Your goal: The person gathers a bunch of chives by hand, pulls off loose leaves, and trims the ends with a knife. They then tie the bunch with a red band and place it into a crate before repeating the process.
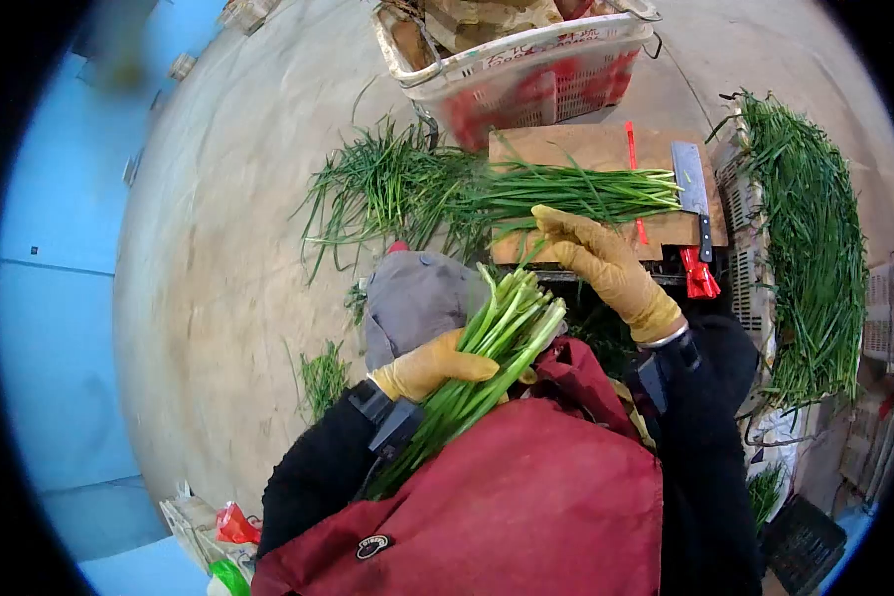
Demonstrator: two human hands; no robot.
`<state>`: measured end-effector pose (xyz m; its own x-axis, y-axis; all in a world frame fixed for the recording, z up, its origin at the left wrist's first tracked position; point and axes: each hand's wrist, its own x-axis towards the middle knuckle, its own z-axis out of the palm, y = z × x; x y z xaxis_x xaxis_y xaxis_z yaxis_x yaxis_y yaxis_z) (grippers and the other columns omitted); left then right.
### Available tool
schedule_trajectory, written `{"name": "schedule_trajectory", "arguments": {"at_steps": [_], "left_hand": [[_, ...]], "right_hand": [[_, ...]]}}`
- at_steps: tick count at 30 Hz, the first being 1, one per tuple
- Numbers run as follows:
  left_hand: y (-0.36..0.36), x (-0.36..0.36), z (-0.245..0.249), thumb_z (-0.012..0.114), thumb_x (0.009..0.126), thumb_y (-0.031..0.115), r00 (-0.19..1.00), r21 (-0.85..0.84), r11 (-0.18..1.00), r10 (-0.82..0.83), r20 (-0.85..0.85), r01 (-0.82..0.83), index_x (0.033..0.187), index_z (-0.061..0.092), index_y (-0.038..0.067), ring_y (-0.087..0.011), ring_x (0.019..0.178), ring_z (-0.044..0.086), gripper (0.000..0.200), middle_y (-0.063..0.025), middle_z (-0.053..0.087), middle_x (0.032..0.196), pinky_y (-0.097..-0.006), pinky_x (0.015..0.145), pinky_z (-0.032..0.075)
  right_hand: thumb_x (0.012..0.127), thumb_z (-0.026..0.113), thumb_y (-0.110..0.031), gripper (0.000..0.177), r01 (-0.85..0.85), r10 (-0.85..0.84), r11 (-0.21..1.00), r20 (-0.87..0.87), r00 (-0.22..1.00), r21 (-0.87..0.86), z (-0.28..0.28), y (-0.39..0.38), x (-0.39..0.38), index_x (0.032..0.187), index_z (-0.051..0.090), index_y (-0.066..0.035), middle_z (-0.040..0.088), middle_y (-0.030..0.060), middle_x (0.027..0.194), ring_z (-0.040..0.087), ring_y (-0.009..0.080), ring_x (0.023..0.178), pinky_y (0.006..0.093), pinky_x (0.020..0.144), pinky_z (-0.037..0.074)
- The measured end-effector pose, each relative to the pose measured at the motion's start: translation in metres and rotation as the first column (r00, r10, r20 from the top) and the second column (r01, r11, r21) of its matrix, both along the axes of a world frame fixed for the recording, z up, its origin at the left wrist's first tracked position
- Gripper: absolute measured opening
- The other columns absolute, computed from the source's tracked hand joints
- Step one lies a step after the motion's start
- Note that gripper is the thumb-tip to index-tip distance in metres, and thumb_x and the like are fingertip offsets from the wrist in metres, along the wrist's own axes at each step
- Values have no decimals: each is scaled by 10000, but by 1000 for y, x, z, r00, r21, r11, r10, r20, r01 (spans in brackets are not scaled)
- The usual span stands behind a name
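Note:
My left hand, in a yellow rubber glove, is closed round a bunch of garlic chives. The pale stem ends point up and away from me, and the green leaves run down across my dark sleeve. My right hand, gloved the same way, is raised above the near edge of a brown board with its fingers stretched out. Beyond its fingertips another pile of garlic chives lies across the board, cut ends to the right. A cleaver with a black handle rests at those ends.
A red strip runs under the chives on the board; more red ties hang at its corner. Loose chives spill leftward. A crate heaped with chives stands right, a white basket behind. My knee bears a grey cover.

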<state>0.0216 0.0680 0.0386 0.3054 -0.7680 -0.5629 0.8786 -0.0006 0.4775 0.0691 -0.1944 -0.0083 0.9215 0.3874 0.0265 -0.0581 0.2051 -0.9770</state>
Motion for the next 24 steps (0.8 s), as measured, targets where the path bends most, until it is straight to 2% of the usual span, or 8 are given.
{"name": "schedule_trajectory", "arguments": {"at_steps": [5, 10, 12, 14, 15, 18, 21, 24], "left_hand": [[-6, -7, -12, 752, 791, 153, 986, 119, 993, -20, 165, 1, 1391, 434, 55, -198, 1054, 629, 686, -122, 614, 1226, -305, 867, 531], [-15, -17, -5, 748, 804, 63, 959, 181, 978, 49, 280, -103, 1291, 503, 31, -125, 971, 606, 546, -33, 628, 1118, -269, 860, 494], [-13, -18, -13, 707, 791, 15, 939, 222, 971, 3, 345, -85, 1312, 507, 36, -163, 1022, 625, 559, -57, 618, 1174, -299, 877, 500], [-12, -17, -8, 709, 790, 15, 928, 221, 963, 65, 367, -155, 1295, 516, 32, -151, 1010, 620, 541, -47, 620, 1158, -295, 874, 499], [-10, -17, -6, 711, 789, 16, 921, 222, 956, 98, 378, -193, 1287, 521, 30, -146, 1004, 618, 533, -43, 621, 1150, -294, 873, 498], [-11, -16, 0, 718, 791, 21, 880, 246, 938, 106, 463, -242, 1275, 527, 20, -125, 990, 599, 521, -24, 617, 1131, -281, 892, 481], [-17, -20, -8, 721, 791, 13, 832, 249, 920, 127, 539, -302, 1304, 509, 14, -117, 1030, 573, 554, -13, 609, 1134, -277, 927, 457], [-24, -24, -4, 718, 799, 17, 749, 298, 884, 85, 657, -361, 1342, 482, 12, -127, 1069, 565, 592, -23, 608, 1173, -284, 951, 444]], "right_hand": [[798, 718, -145, 703, 68, 37, 942, 301, 953, -329, -10, 37, -35, 1426, 416, -50, 586, 201, 1232, 583, 218, 1104, 314, 975, 445], [813, 619, -29, 446, 84, -87, 995, -38, 996, -61, -26, 37, -30, 1256, 565, -8, 663, 95, 988, 635, 182, 849, 307, 790, 518], [841, 594, -1, 354, 281, -247, 914, 149, 958, -292, -59, 19, -18, 1193, 615, -27, 651, 68, 925, 610, 135, 762, 264, 688, 510], [874, 585, -20, 250, 363, -365, 882, 50, 929, -301, -52, -1, -18, 1114, 654, -32, 645, 52, 836, 589, 115, 643, 236, 574, 488], [894, 587, -53, 192, 355, -390, 911, -164, 906, -207, -37, -10, -20, 1066, 669, -27, 646, 51, 779, 580, 118, 567, 229, 512, 469], [915, 614, -214, 249, 58, -139, 981, -460, 877, -186, -8, -15, -31, 1066, 653, -20, 654, 60, 751, 584, 121, 512, 219, 460, 459], [902, 660, -277, 376, -154, 70, 978, -470, 880, -144, 4, 14, -43, 1184, 587, -40, 662, 28, 850, 596, 101, 559, 222, 492, 471], [854, 705, -179, 339, -63, 126, 988, -483, 867, 144, -15, 36, -50, 1138, 592, -32, 639, 20, 844, 595, 113, 639, 242, 561, 486]]}}
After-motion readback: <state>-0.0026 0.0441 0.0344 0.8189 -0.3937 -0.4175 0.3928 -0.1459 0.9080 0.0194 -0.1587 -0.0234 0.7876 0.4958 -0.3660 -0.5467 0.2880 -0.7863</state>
